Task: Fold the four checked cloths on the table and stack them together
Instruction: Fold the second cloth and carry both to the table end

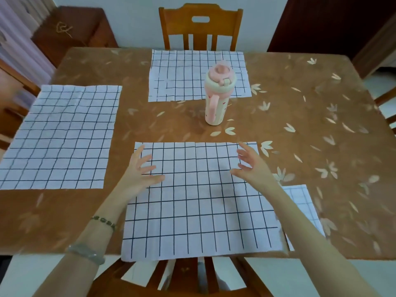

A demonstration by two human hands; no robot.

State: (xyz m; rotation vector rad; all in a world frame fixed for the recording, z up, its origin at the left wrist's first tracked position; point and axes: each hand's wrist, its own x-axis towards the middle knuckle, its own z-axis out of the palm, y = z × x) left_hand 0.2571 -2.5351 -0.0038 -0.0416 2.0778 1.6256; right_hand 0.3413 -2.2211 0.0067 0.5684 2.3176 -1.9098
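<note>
Your left hand [139,171] and right hand [254,166] held fingers [147,159] spread over the 6 o'clock checked cloth [199,202], one of four; one bottle [216,97] stood towards 12 o'clock.

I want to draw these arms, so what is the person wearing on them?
No sleeves show. The left arm wears a thin bracelet of dark beads and, further up, a smooth pale greyish bangle. The right arm wears nothing.

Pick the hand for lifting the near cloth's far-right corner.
Likely the right hand: it hovers open right by that corner of the near cloth, while the left hand is over the left edge.
</note>
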